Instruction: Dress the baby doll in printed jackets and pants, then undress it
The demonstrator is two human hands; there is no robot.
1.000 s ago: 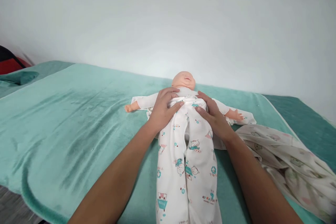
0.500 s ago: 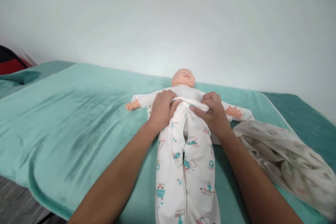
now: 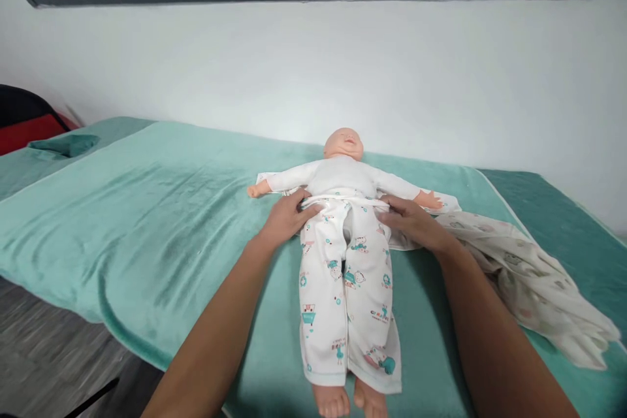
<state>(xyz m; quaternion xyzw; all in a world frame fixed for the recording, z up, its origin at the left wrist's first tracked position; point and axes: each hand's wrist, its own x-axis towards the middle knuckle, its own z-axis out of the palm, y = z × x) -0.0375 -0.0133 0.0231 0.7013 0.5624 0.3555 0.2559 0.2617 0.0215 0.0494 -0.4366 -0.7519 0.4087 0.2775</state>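
Note:
A baby doll (image 3: 341, 176) lies on its back, arms spread, in a white long-sleeved top. White baby pants (image 3: 321, 287) with small printed animals cover its legs, and both bare feet stick out of the cuffs. At the waistband's left side, my left hand (image 3: 289, 215) grips the fabric, thumb on top and fingers partly hidden at the doll's side. My right hand (image 3: 409, 219) pinches the waistband's right side in the same way. Beneath the doll's arms, a printed garment (image 3: 447, 202) is spread out, mostly covered.
A teal plush blanket (image 3: 147, 209) covers the bed under the doll. To the right lies a crumpled pale printed cloth (image 3: 529, 274). A white wall (image 3: 220, 65) stands behind the bed. Something red and black (image 3: 32, 130) is at the far left.
The waistband has come down flatter against the doll's belly. Both hands have moved outward to the doll's sides. The view has shifted, so the feet now show.

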